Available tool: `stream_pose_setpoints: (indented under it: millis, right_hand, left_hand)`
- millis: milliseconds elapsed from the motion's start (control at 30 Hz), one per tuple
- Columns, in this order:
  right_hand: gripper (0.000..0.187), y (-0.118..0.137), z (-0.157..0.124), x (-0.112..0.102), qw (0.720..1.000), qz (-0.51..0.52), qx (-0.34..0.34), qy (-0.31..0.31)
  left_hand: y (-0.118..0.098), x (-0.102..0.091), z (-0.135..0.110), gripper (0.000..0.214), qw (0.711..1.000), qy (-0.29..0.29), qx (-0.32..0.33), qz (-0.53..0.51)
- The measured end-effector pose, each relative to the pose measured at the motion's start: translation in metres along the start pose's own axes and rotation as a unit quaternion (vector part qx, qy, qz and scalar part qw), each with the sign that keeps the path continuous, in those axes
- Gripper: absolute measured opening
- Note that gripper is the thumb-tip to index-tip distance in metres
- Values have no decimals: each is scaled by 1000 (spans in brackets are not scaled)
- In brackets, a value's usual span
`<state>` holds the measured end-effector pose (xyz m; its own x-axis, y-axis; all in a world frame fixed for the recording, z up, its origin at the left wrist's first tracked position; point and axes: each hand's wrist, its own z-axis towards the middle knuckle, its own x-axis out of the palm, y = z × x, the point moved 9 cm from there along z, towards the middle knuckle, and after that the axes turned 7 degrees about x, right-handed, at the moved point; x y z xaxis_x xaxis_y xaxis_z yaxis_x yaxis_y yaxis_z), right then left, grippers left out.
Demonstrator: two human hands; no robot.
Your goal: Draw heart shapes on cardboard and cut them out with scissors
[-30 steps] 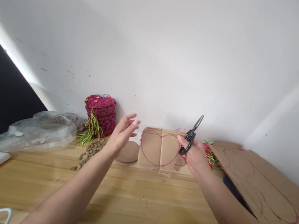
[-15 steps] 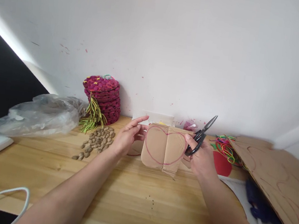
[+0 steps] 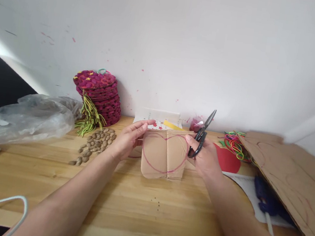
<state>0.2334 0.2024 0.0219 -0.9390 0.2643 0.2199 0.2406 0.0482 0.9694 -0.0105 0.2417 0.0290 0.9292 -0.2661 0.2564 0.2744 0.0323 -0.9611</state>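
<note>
A piece of cardboard [image 3: 155,153] with a heart outlined in purple-pink hangs upright over the middle of the table, a crease running down it. My left hand [image 3: 129,139] grips its upper left edge, with the thumb near the corner and the index finger stretched along the top. At the right edge, my right hand [image 3: 205,156] pinches the cardboard under its thumb. That same hand also holds black-handled scissors [image 3: 198,139], blades pointing up and away from the cardboard. Behind the cardboard, another brown piece [image 3: 135,153] partly shows.
Left: a magenta woven basket [image 3: 102,96] with a yellow-green tassel, nuts in shells [image 3: 98,141], and a clear plastic bag [image 3: 37,116]. Right: a red round piece [image 3: 229,159], colourful cords [image 3: 235,144], a blue glue gun [image 3: 265,195], and a large marked cardboard sheet [image 3: 292,180].
My left hand has closed on the cardboard's left edge, where its fingers were looser before. The view has shifted a little, and the cardboard stands slightly further left in it.
</note>
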Motion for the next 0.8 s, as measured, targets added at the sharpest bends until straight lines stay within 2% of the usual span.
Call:
stream_pose_setpoints:
  millis: [133,200,300,367,433,500,600,700,800]
  right_hand:
    - [49,-1,-2,5,1000,16,-4,-1]
    - [49,-2,-3,6,1000,19,-1,-1]
    - [50,0,-3,7,1000,14,-7,4]
    - [51,2,-3,7,1000,-1,-20,4]
    - [51,4,-3,7,1000,-8,-29,4]
    - [52,5,-2,6,1000,3,-29,5]
    - [55,5,0,5,999,23,-14,19]
    - [57,5,1,5,999,11,-9,31]
    - [56,4,-1,8,999,17,-17,43]
  left_hand:
    - [-8,11,-5,74,999,41,19,-3]
    - [-8,17,-7,62,996,78,30,11]
    - [-6,27,-10,38,982,157,42,100]
    - [-6,34,-12,33,963,206,62,161]
    - [-6,37,-14,33,955,223,63,184]
    - [-2,33,-13,36,966,200,31,160]
    - [3,19,-8,46,990,113,0,85]
    - [-4,3,-1,54,998,17,53,32]
    - [-9,-8,1,55,992,-61,111,9]
